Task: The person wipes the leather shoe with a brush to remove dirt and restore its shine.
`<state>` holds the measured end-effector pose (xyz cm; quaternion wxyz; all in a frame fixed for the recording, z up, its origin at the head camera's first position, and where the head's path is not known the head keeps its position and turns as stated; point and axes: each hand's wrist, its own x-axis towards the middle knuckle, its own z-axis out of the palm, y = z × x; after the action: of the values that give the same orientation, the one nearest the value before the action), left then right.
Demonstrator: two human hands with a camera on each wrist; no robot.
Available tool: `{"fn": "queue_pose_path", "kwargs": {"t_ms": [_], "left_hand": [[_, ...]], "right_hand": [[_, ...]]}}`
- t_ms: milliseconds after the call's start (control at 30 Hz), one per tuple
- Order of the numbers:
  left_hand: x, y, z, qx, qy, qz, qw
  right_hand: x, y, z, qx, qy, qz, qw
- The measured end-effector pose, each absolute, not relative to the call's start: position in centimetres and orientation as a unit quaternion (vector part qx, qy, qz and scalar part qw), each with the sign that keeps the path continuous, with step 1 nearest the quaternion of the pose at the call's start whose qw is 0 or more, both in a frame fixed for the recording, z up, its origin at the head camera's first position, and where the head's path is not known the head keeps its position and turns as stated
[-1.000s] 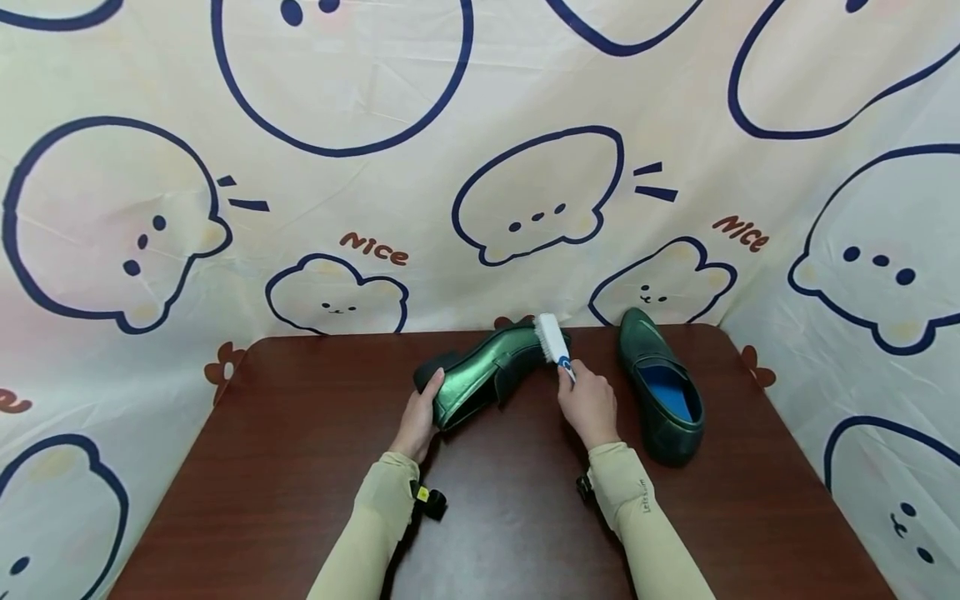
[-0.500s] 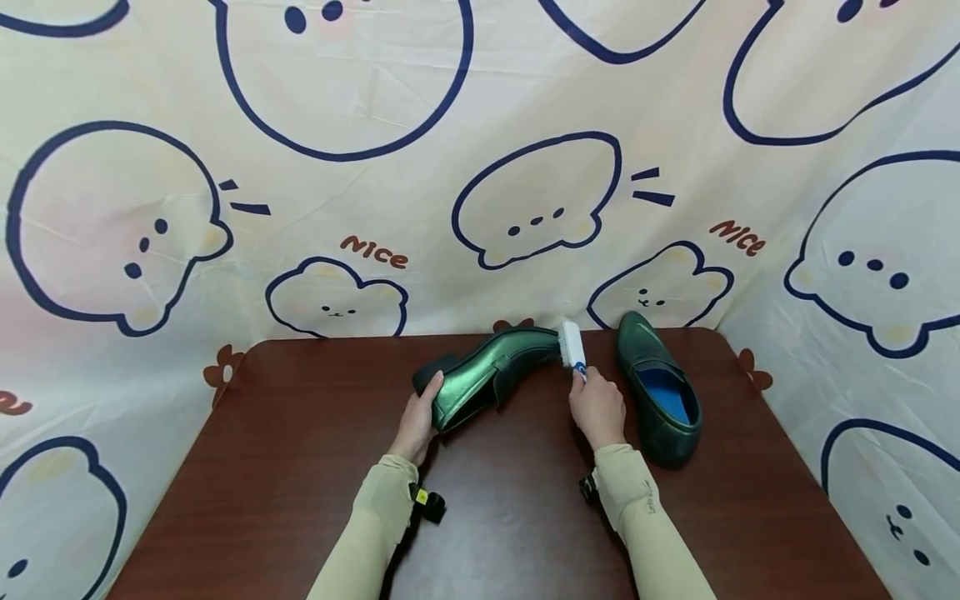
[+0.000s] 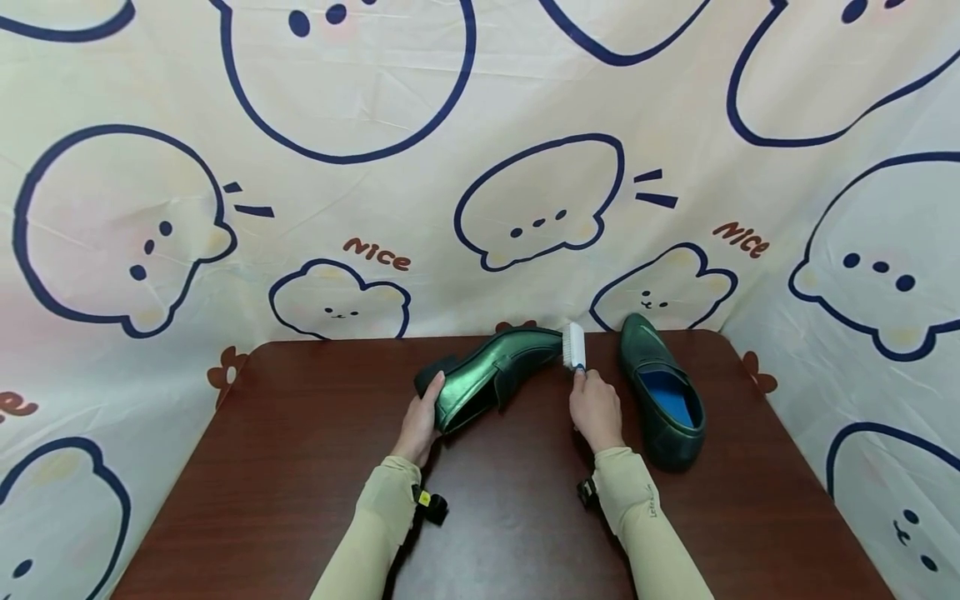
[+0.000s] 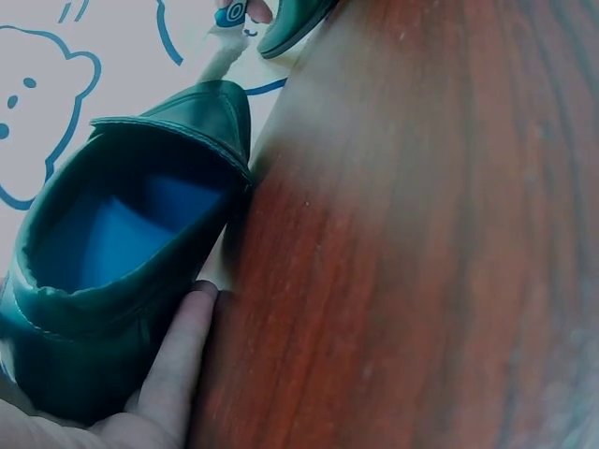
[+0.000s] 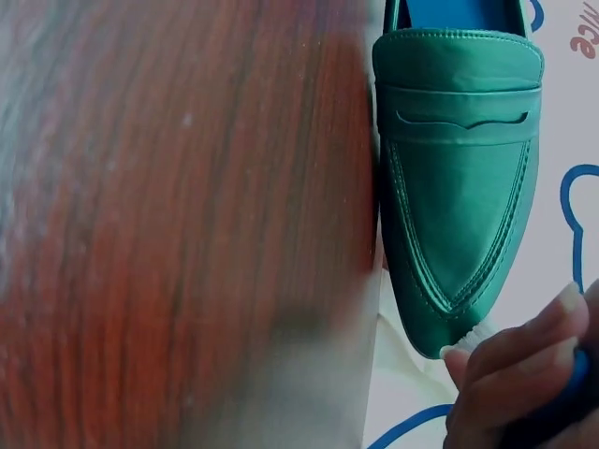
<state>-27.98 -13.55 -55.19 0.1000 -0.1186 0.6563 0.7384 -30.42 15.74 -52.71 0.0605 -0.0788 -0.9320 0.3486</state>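
Note:
A shiny green loafer (image 3: 480, 375) with a blue insole is tipped on its side over the table, toe pointing right. My left hand (image 3: 418, 425) grips it around the heel; the left wrist view shows fingers (image 4: 178, 365) along the heel's side. In my right hand (image 3: 597, 410) is a white brush (image 3: 573, 345), held by its handle. Its bristles (image 5: 477, 335) meet the loafer's toe tip. Most of the brush is hidden behind the fingers in the right wrist view, where the loafer's penny strap (image 5: 459, 117) shows plainly.
The matching green loafer (image 3: 663, 400) stands upright on the brown table (image 3: 315, 467), just right of my right hand. Behind the table's far edge hangs a pale curtain (image 3: 420, 200) printed with blue bear outlines, which continues along both sides.
The brush and my right hand have moved right, from the upper part of the toe to its very tip. My left hand and the loafer have stayed in place.

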Motion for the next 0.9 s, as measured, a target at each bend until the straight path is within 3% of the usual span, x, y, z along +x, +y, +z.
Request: {"fn": "queue_pose_path", "kwargs": {"t_ms": [567,900], "left_hand": [[-28.6,-14.1,-54.1,-0.132,0.609,0.767,0.150],[-28.6,-14.2,-54.3,-0.135,0.603,0.772,0.149]], "right_hand": [[-30.5,14.4,-51.9,-0.032,-0.945,0.301,0.122],[-30.5,16.4,-52.7,-0.108,-0.946,0.298,0.069]]}}
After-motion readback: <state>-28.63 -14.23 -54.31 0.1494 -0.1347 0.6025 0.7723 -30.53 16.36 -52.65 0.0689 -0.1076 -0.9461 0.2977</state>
